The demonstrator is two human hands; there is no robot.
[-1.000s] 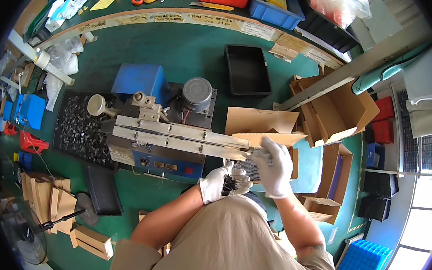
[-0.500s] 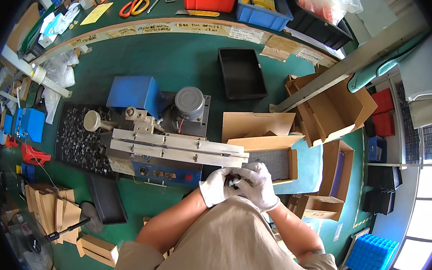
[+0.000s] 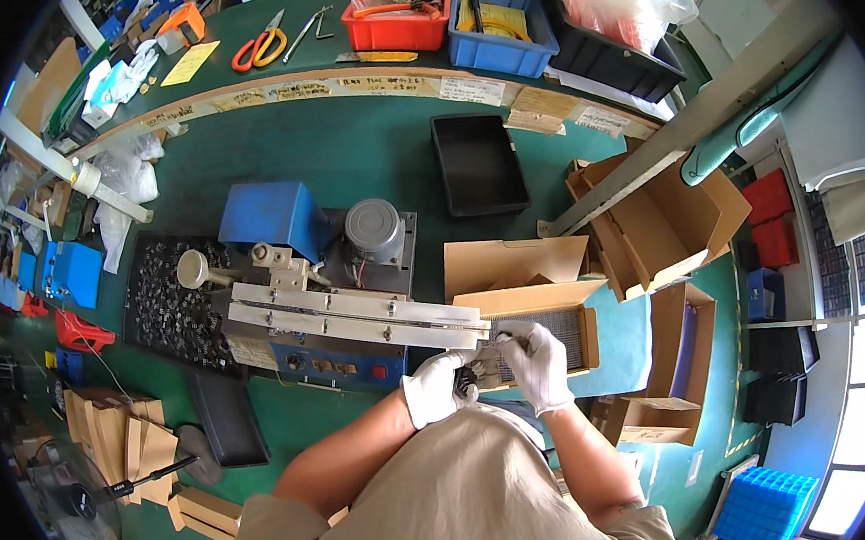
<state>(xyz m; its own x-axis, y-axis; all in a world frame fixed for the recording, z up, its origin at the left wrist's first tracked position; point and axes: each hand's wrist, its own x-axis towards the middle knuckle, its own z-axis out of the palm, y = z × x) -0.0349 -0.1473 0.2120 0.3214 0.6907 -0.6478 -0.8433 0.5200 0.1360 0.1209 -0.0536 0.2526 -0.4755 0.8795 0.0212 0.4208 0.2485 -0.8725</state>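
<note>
A green workbench point(image 3: 363, 139) spreads across the middle of the frame, with a raised shelf point(image 3: 305, 28) along the top. At lower centre, the gloved left hand point(image 3: 433, 387) curls around a cluster of small dark parts point(image 3: 468, 376), which lies against its fingers just below the end of a metal rail point(image 3: 355, 315). The gloved right hand point(image 3: 538, 366), beside it to the right, has thumb and fingers bent together near the rail's tip; whether they pinch anything I cannot tell. Behind that hand sits an open cardboard box point(image 3: 591, 339) with closely packed grey rows inside. The rail slants leftward over a machine with a blue housing point(image 3: 269, 221) and a round grey motor point(image 3: 373, 229). Farther left is a heap of loose dark pieces point(image 3: 178, 293); a black tray point(image 3: 480, 164) lies at upper centre. Orange-handled scissors point(image 3: 259, 51), a red bin point(image 3: 396, 34) and a blue bin point(image 3: 503, 56) line the shelf.
</note>
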